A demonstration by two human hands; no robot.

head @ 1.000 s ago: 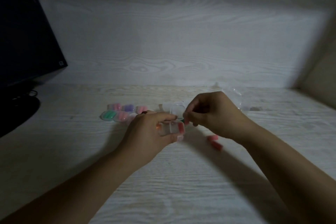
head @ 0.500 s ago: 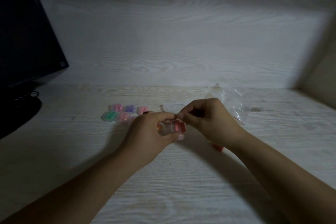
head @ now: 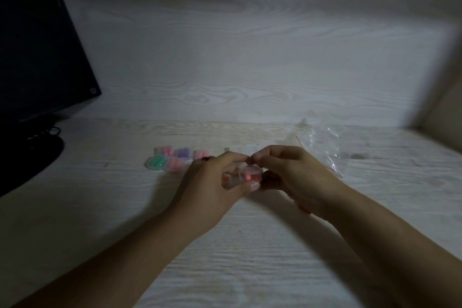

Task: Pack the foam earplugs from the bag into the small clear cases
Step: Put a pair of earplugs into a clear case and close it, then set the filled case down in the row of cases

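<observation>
Both hands meet over the middle of the desk around a small clear case (head: 243,175) with red-pink earplugs inside. My left hand (head: 212,187) grips the case from the left, thumb under it and fingers over the top. My right hand (head: 295,177) pinches its right side and top edge, fingers curled. Behind the left hand lie several filled clear cases (head: 172,160) holding pink, purple and green earplugs. The crumpled clear bag (head: 325,147) sits behind the right hand. A bit of red earplug (head: 303,210) shows under my right wrist.
A dark monitor (head: 37,45) stands at the left on a round black base (head: 30,157) with cables. A pale wood-grain wall closes the back, and a side wall (head: 445,107) closes the right. The desk surface (head: 225,257) is pale wood grain.
My right hand has moved left onto the case and now pinches it together with the left. The loose earplugs on the desk are now mostly hidden under my right wrist.
</observation>
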